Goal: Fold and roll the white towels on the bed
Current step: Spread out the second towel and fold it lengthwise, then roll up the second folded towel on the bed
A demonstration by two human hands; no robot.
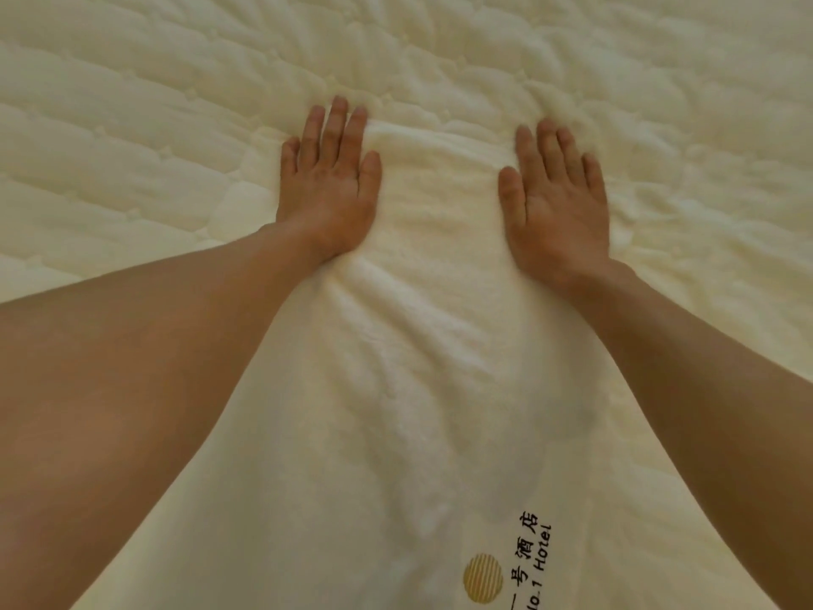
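On a quilted cream mattress pad (132,138), a person's two bare hands lie flat on a white towel (422,389), palms down near its far end. Left hand (329,187) and right hand (556,200) sit well apart, one toward each long edge, with bare terry between them. Fingers of both are extended and held close together, gripping nothing; each thumb angles inward toward the towel's middle.

The towel runs lengthwise away from the person, its long axis heading straight from the bottom of the view to the fingertips. Its far edge lies just past the fingertips, though white on cream makes the exact line hard to fix. Shallow creases gather below the left wrist and fan toward the centre. Near the bottom edge, right of centre, a gold striped round emblem (483,578) and black hotel lettering (534,552) mark the end closest to the person.

Judging by the flat, unrolled cloth, the work appears to be at the smoothing stage, with folding or rolling not yet visibly begun. Both hands stand about equally far up the towel, the left slightly farther, so neither has a clear advantage; any roll would likely travel along the long axis, from the far edge under the fingertips back toward the logo end.
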